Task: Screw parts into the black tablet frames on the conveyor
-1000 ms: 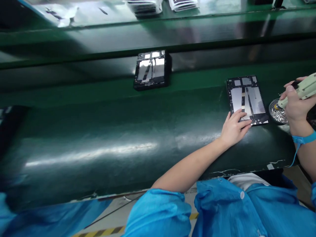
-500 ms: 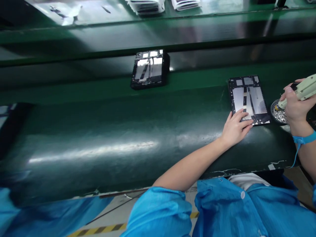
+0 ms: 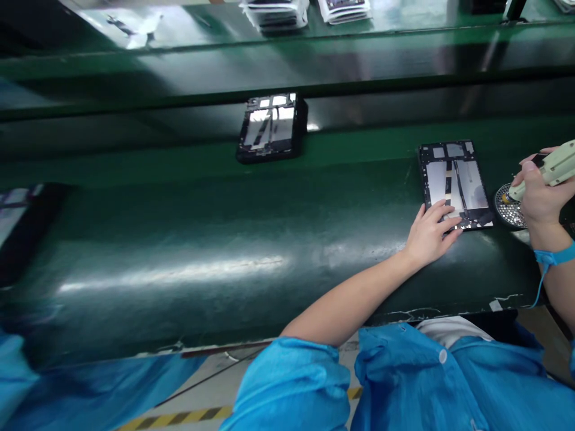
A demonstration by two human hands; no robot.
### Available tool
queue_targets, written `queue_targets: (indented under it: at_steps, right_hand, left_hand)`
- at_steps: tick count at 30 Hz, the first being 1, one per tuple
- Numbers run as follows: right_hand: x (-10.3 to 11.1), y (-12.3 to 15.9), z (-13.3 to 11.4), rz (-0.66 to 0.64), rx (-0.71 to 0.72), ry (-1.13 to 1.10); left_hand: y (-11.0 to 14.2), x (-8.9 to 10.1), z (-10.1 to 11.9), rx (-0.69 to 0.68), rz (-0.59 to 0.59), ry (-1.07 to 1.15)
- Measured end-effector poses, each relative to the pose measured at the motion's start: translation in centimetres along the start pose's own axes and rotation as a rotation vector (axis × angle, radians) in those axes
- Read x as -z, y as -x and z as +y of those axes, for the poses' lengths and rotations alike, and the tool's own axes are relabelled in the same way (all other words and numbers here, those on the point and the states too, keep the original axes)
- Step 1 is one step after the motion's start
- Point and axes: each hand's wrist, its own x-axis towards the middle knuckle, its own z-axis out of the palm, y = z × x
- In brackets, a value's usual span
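An opened tablet with bare metal plates lies at the right of the green bench. My left hand rests flat on its near left corner, fingers stretched out. My right hand is wrapped round a pale electric screwdriver, whose tip touches a round perforated screw dish just right of the tablet. A blue strap circles my right wrist.
A second opened tablet lies on the conveyor belt behind. A dark device sits at the far left edge. Stacks of packets rest on the far shelf. Blue sleeves fill the foreground.
The tablet on the belt has drifted slightly left. A dark device has come further into view at the left edge. My hands have hardly moved.
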Motion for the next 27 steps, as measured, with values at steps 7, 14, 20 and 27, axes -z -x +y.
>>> queue_targets:
  at_steps: [7, 14, 20, 27]
  right_hand:
    - [-1.5, 1.5, -4.7, -0.071, 0.095, -0.163]
    - [-4.1, 6.2, -6.9, -0.357, -0.003, -0.194]
    - [-4.1, 7.1, -5.9, -0.400, -0.026, -0.223]
    - [-4.1, 7.1, -5.9, -0.407, -0.015, -0.229]
  left_hand:
    - [-0.2, -0.1, 0.1, 0.016, -0.025, 0.015]
    - [-0.3, 0.0, 0.2, 0.038, -0.041, 0.036]
    - [-0.4, 0.1, 0.4, 0.063, -0.071, 0.048]
    - [-0.5, 0.0, 0.5, 0.071, -0.071, 0.050]
